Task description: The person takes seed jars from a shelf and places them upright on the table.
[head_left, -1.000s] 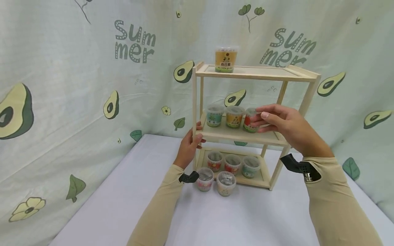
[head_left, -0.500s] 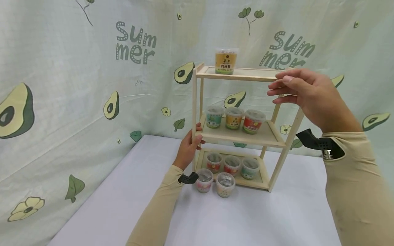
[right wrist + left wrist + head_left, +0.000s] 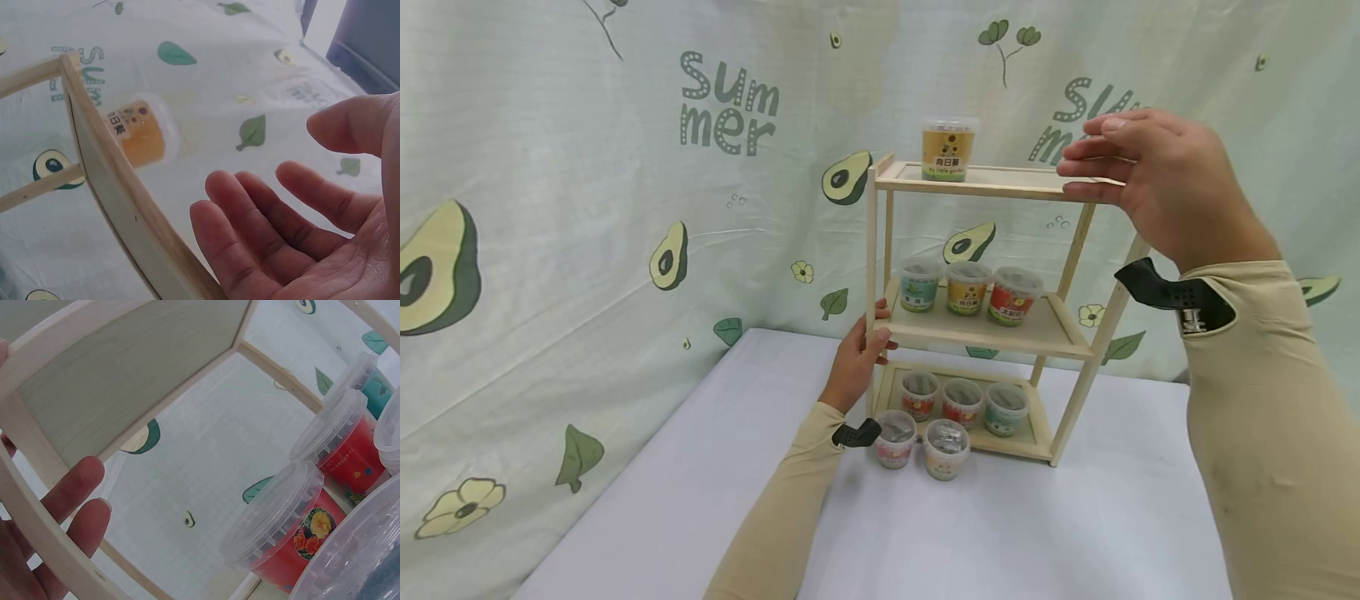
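My left hand holds the left front post of a three-tier wooden shelf rack, thumb in front and fingers behind. In the left wrist view its fingers show past the wooden post. My right hand is raised at the right end of the top tier, fingers loosely bent and nothing in them. An orange-labelled lidded plastic cup stands at the top tier's left. On the middle tier are a teal cup, another orange cup and a red cup.
Two red cups and a teal cup stand on the bottom tier. A pink cup and a pale cup stand on the white table in front. A patterned cloth hangs behind.
My right hand has drawn away from the red cup on the middle tier and risen to the right, up to the top tier's end. The left hand keeps its hold.
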